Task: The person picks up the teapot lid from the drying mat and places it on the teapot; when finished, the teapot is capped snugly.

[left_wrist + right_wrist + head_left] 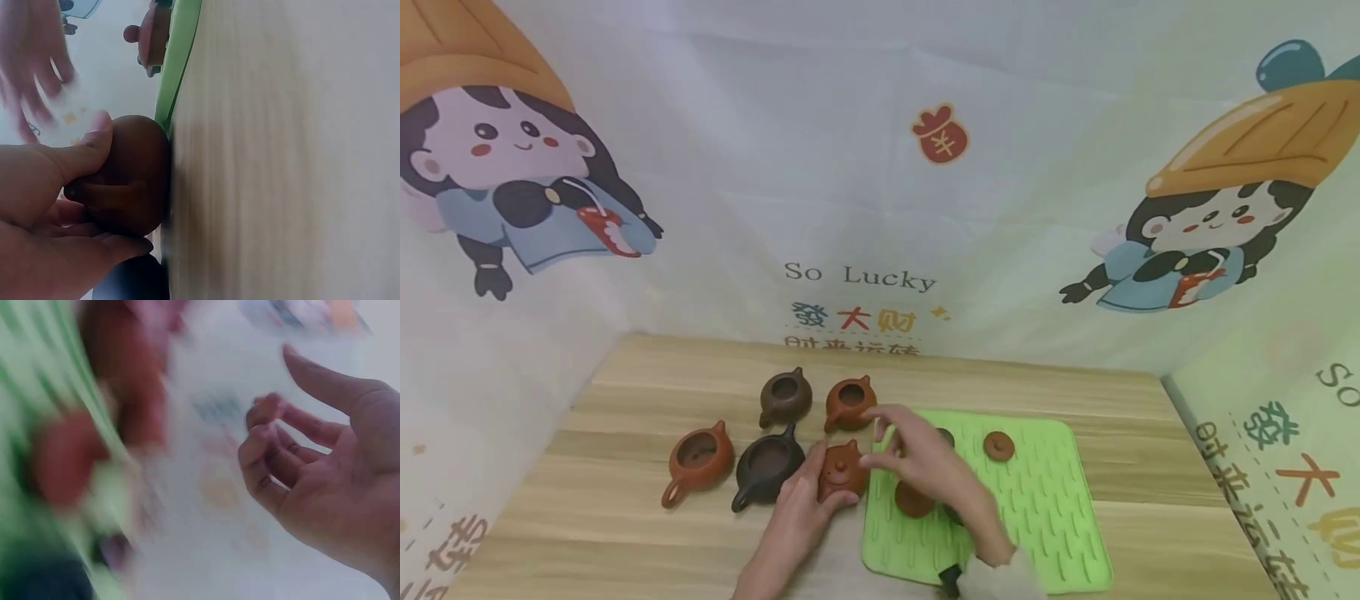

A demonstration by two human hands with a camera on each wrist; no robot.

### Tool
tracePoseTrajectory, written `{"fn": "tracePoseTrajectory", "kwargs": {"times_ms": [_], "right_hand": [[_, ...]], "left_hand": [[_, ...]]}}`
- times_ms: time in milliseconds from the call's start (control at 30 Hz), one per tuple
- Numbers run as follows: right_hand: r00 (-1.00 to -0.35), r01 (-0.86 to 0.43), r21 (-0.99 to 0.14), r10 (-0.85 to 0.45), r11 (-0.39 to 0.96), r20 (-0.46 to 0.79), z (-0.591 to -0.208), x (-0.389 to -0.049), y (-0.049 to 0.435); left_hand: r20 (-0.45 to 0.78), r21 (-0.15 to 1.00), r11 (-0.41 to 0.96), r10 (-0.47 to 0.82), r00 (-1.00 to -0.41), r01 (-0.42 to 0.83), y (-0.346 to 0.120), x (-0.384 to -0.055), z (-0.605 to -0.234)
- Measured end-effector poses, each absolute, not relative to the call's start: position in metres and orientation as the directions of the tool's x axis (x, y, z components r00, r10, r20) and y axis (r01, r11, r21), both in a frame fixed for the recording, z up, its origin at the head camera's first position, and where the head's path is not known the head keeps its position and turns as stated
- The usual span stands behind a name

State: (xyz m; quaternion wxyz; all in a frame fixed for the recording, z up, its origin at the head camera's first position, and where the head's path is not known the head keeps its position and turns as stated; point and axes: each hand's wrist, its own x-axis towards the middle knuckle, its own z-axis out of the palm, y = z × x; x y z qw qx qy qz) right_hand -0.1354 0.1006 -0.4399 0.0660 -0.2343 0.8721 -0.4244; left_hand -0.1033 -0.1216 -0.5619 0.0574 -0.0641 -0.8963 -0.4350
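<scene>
1. Judged from what shows, the work seems at an early stage: left of the green mat (pixel 1045 517), the covered teapot (pixel 844 478) has its lid seemingly seated, while 4 other pots stand uncovered. At least 2 lids lie on the mat, apart from any pot.
2. Farthest left of the mat is the orange-brown teapot (pixel 700 479), open at the top; a dark patch shows inside, too small to identify.
3. Nearer the mat come the black teapot (pixel 760 487) and, behind it, the dark brown teapot (pixel 788 411). Both are uncovered, and I can make out nothing in either.
4. The left hand (pixel 797 508), left of the mat, holds the covered teapot between thumb and fingers — the pot sits on the table just beside the mat's left edge. Its inside is hidden.
5. Behind that pot, at the mat's far left corner, is the small orange teapot (pixel 850 417), uncovered, its inside dark.
6. Over the mat's left part, the right hand (pixel 917 454) is empty, thumb and fingers apart.
7. On the mat, left to right: a reddish lid (pixel 915 502), a dark piece (pixel 947 436) — partly hidden, probably a lid — and an orange lid (pixel 998 447) near the far edge.
</scene>
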Motion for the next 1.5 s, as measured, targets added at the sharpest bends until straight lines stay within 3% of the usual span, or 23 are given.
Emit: {"fn": "tracePoseTrajectory", "kwargs": {"times_ms": [100, 200, 300, 400, 500, 633, 767, 1200, 1500], "right_hand": [[-0.940, -0.292, -0.791, -0.314, 0.538, 0.133, -0.425, -0.131, 0.163], [-0.978, -0.202, -0.751, -0.164, 0.629, 0.127, -0.424, -0.130, 0.219], [-0.991, -0.130, -0.708, -0.118, 0.694, 0.066, -0.435, -0.131, 0.253], [-0.988, -0.111, -0.707, -0.153, 0.699, 0.003, -0.448, -0.135, 0.269], [-0.981, -0.102, -0.724, -0.188, 0.682, -0.039, -0.462, -0.139, 0.273], [-0.980, -0.082, -0.714, -0.185, 0.696, -0.068, -0.472, -0.143, 0.266], [-0.986, -0.056, -0.738, -0.153, 0.672, -0.064, -0.475, -0.145, 0.259], [-0.976, -0.068, -0.805, -0.206, 0.589, -0.068, -0.485, -0.150, 0.251], [-0.986, -0.040, -0.770, -0.148, 0.637, -0.072, -0.486, -0.151, 0.246]], "left_hand": [[0.164, 0.760, 0.626, 0.079, -0.983, 0.177, -0.115, -0.101, -0.565], [0.192, 0.720, 0.664, 0.092, -0.977, 0.204, -0.112, -0.104, -0.566], [0.224, 0.684, 0.689, 0.114, -0.968, 0.240, -0.110, -0.113, -0.556], [0.261, 0.683, 0.672, 0.143, -0.955, 0.287, -0.109, -0.134, -0.538], [0.264, 0.693, 0.659, 0.145, -0.954, 0.292, -0.112, -0.165, -0.536], [0.145, 0.725, 0.656, 0.155, -0.977, 0.211, -0.120, -0.203, -0.547], [0.026, 0.737, 0.661, 0.177, -0.984, 0.138, -0.120, -0.218, -0.553], [0.024, 0.796, 0.602, 0.074, -0.997, 0.063, -0.106, -0.188, -0.508], [0.062, 0.809, 0.583, 0.037, -0.997, 0.072, -0.107, -0.184, -0.512]]}}
